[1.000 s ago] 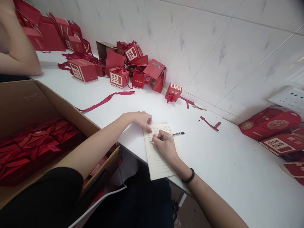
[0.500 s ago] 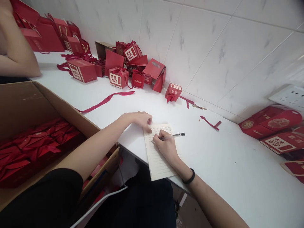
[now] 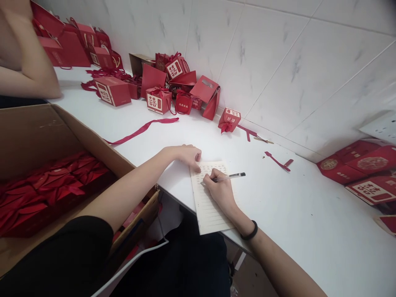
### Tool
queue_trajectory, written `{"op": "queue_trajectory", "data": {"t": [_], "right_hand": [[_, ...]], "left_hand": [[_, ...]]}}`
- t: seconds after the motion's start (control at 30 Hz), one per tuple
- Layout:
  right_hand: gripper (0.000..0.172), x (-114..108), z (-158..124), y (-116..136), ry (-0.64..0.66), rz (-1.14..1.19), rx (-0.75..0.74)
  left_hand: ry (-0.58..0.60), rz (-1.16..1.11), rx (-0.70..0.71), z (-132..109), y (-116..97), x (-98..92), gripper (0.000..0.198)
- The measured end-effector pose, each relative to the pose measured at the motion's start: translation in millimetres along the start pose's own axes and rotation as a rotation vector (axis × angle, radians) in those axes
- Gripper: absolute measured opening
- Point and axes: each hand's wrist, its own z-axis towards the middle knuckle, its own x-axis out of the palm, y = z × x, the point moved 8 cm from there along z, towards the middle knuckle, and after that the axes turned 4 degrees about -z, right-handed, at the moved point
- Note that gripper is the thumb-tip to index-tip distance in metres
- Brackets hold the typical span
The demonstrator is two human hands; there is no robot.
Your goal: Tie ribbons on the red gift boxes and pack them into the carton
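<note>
**A:** What's the sheet like?
**B:** A thin, cream, lined notepad (image 3: 210, 214), rectangular, lying flat on the smooth white bench (image 3: 293, 214) at its 6 o'clock edge.
**A:** And the hands?
**B:** The right hand (image 3: 220, 190) is fisted round a slim clear pen (image 3: 230, 176), barrel pointing to 3 o'clock, tip on the notepad. The left hand (image 3: 188, 154) is half-curled and grips nothing, its fingertips pinning the notepad's 11 o'clock corner.

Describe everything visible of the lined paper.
The lined paper is a narrow cream sheet or pad, flat at the near edge of the white table. Small writing fills its top lines; lower ones are blank. The left hand pins its upper left corner; the right hand rests on it, pen tip touching.
</note>
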Motion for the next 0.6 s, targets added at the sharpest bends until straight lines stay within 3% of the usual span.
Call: {"op": "queue_trajectory", "data": {"t": [0.27,0.5,0.6], "right_hand": [[0.025,-0.6,-0.5,0.7,-0.014,0.028,-0.013],[0.037,-24.1,9.6,-24.2,-0.133,0.442,0.145],[0.043,-35.0,16.9,-35.0,-0.173,0.469,0.178]], "left_hand": [[0.01,0.004,-0.006,0.3,1.2,-0.1,0.053],[-0.022,0.025,-0.006,-2.0,1.5,1.0,0.06],[0.018,0.066,0.019,-0.7,-1.7,-3.1,0.055]]}}
